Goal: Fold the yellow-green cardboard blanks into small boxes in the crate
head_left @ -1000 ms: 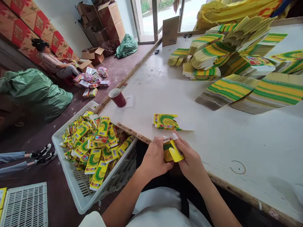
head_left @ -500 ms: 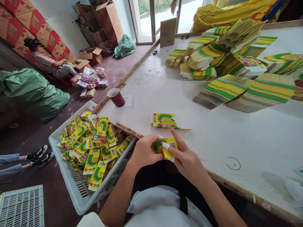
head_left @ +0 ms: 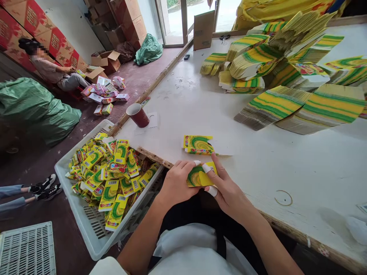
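Observation:
Between my two hands, just over the table's front edge, is a small yellow and green box (head_left: 196,178). My left hand (head_left: 179,179) grips its left end, fingers curled round it. My right hand (head_left: 228,189) holds the right end, with white-covered fingertips above and below it. A yellow flap shows at that end. On the white table (head_left: 177,99) just beyond my hands lies a flattened-looking yellow and green carton (head_left: 198,144) with a white flap. To the left, a white plastic basket (head_left: 96,250) holds several filled-looking yellow boxes (head_left: 109,193).
Stacks of yellow-green cartons (head_left: 275,105) cover the table's back right. A dark red mug (head_left: 138,115) stands near the left edge. A person (head_left: 47,67) sits at the far left beside pink boxes (head_left: 104,91). A green sack (head_left: 37,109) lies on the floor.
The held box has turned, and its barcode no longer shows. My right fingers have shifted along its flap end. The view has moved slightly.

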The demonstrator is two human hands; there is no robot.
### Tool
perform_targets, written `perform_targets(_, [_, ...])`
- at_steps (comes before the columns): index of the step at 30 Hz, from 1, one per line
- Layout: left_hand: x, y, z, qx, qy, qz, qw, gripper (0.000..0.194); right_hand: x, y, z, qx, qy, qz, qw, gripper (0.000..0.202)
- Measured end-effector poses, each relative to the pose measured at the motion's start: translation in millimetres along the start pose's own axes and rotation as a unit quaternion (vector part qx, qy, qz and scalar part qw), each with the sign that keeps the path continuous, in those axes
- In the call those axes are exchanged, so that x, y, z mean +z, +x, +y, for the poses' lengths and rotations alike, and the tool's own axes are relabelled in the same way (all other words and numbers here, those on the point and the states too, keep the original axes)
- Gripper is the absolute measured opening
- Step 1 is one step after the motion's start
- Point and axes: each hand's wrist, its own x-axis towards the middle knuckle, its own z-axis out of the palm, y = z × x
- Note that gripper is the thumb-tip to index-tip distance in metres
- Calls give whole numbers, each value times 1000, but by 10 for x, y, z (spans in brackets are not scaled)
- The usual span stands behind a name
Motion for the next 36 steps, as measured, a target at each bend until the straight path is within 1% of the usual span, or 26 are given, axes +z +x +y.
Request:
perform_targets(3, [-76, 19, -28, 6, -4, -8, 1000, 52, -42, 13, 9, 7, -9, -9, 1000, 42])
perform_targets(8, [-141, 31, -10, 6, 8, -16, 1000, 52, -171, 73, 18, 4, 35, -36, 999, 19])
perform_targets(10, [-148, 32, 29, 6, 10, -8, 1000, 50, -153, 95, -20, 31, 54, -21, 998, 13])
perform_targets(12, [-133, 23, 67, 0, 1, 8, 1000, 49, -83, 112, -73, 82, 77, 16, 994, 25])
perform_targets(14, [-94, -5, 74, -20, -39, 24, 999, 50, 4, 132, -116, 130, 105, 40, 985, 45])
perform_targets(15, [-72, -27, 56, -36, -85, 32, 995, 51, 39, 148, -123, 139, 124, 42, 982, 54])
perform_targets(16, [-56, -53, 20, -55, -156, 61, 984, 51, 63, 169, -115, 141, 143, 41, 979, 61])
perform_targets(17, [-54, -80, -35, -72, -237, 111, 962, 50, 73, 198, -89, 139, 155, 41, 977, 64])
perform_targets(18, [-71, -106, -106, -85, -310, 174, 931, 48, 70, 234, -44, 137, 154, 46, 977, 62])
perform_targets(20, [-177, -144, -274, -95, -428, 332, 835, 52, 40, 322, 89, 139, 88, 75, 983, 50])
perform_targets(21, [-260, -153, -356, -95, -458, 392, 792, 62, 23, 372, 167, 146, 37, 94, 984, 42])
perform_targets(22, [-352, -154, -426, -106, -515, 459, 716, 73, 11, 423, 246, 154, -14, 109, 982, 37])
perform_targets(23, [-441, -149, -478, -118, -569, 496, 645, 84, 7, 473, 318, 160, -51, 117, 979, 36])
perform_targets(24, [-516, -137, -508, -134, -621, 515, 576, 93, 14, 520, 378, 166, -77, 119, 976, 37])
perform_targets(25, [-567, -120, -515, -153, -666, 519, 514, 99, 29, 563, 425, 170, -93, 116, 974, 39])
perform_targets(26, [-589, -99, -502, -170, -699, 507, 475, 102, 51, 598, 458, 172, -102, 110, 974, 41])
perform_targets(27, [-580, -73, -472, -186, -724, 487, 452, 102, 74, 625, 478, 173, -114, 104, 973, 42])
perform_targets(28, [-545, -45, -433, -200, -741, 466, 440, 99, 94, 644, 486, 175, -124, 99, 972, 43])
perform_targets(29, [-489, -16, -387, -213, -752, 443, 438, 93, 107, 653, 487, 177, -132, 94, 971, 43])
perform_targets(31, [-341, 38, -290, -239, -761, 396, 455, 75, 108, 650, 470, 182, -142, 90, 969, 42])
perform_targets(34, [-111, 88, -152, -283, -741, 333, 511, 51, 62, 603, 392, 187, -135, 92, 969, 44])
perform_targets(36, [18, 95, -62, -282, -718, 309, 557, 43, 35, 553, 284, 188, -116, 94, 971, 47])
